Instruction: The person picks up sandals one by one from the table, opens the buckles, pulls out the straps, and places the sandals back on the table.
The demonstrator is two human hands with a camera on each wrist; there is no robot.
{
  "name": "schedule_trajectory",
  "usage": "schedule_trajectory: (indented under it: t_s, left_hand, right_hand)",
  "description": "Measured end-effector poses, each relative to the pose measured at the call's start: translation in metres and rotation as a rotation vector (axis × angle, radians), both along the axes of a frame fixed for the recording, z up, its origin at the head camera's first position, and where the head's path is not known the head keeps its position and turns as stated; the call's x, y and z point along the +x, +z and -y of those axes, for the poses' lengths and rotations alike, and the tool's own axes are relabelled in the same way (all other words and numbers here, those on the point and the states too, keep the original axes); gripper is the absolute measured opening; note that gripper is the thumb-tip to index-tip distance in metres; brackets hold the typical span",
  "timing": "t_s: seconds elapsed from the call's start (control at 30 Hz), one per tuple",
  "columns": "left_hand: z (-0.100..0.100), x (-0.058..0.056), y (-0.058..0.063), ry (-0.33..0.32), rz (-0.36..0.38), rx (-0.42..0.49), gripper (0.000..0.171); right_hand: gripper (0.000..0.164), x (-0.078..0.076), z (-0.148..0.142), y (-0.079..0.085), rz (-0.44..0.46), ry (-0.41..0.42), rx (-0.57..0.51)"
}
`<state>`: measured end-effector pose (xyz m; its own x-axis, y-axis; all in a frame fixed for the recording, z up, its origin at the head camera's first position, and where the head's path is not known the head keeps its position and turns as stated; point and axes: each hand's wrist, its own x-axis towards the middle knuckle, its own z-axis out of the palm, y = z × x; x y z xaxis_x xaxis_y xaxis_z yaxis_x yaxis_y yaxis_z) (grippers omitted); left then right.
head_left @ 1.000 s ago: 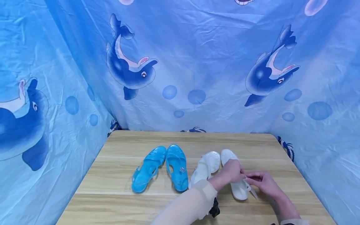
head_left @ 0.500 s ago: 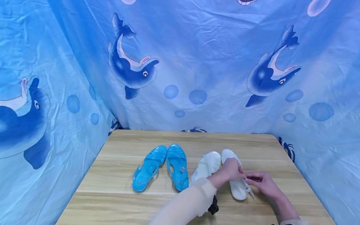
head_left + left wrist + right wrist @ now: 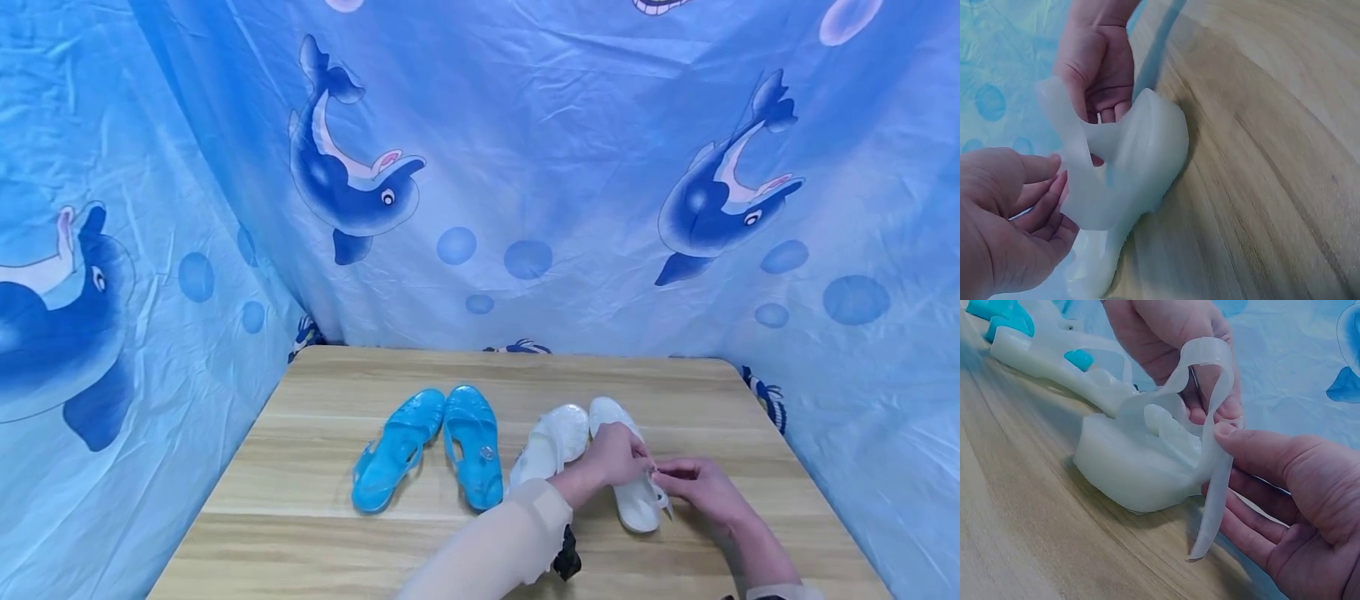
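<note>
A white jelly sandal (image 3: 637, 507) lies on the table, rightmost of the shoes, toe pointing away. My left hand (image 3: 617, 454) reaches over its middle, and its fingertips pinch the outer side where the strap meets the upper. From the right, my right hand (image 3: 701, 487) meets it there. Thumb and fingers of the right hand (image 3: 1297, 500) pinch the translucent ankle strap (image 3: 1213, 519), whose free end hangs below the fingers. The strap loops up above the heel in the right wrist view. The buckle area is hidden behind the fingertips.
Beside it stands the other white sandal (image 3: 566, 429), partly covered by my left forearm. A pair of blue sandals, one the left blue sandal (image 3: 386, 467) and one the right blue sandal (image 3: 474, 454), lies further left. A dolphin-print curtain (image 3: 480, 167) surrounds the wooden table (image 3: 300, 550).
The strap's loose end, which stuck out to the lower right of the sandal, has drawn in closer to the heel. Both hands stay almost in place at the sandal's side.
</note>
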<state>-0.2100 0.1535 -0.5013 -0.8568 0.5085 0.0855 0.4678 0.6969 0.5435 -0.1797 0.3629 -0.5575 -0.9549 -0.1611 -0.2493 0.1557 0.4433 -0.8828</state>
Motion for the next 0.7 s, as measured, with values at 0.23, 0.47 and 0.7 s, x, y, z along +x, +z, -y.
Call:
schedule_trajectory:
  t_s: [0.23, 0.47, 0.7]
  left_hand:
    - [0.0, -0.0023, 0.005, -0.02, -0.006, -0.057, 0.013]
    - [-0.0022, -0.0014, 0.0074, -0.02, 0.025, -0.131, 0.011]
    - [0.0003, -0.0062, 0.0033, -0.058, -0.008, -0.084, 0.013]
  right_hand:
    - [0.039, 0.0015, 0.004, 0.007, -0.023, -0.026, 0.067]
    - [0.034, 0.0051, 0.005, 0.0049, -0.094, -0.002, 0.065]
    - [0.033, 0.0027, 0.0041, 0.005, -0.154, 0.009, 0.076]
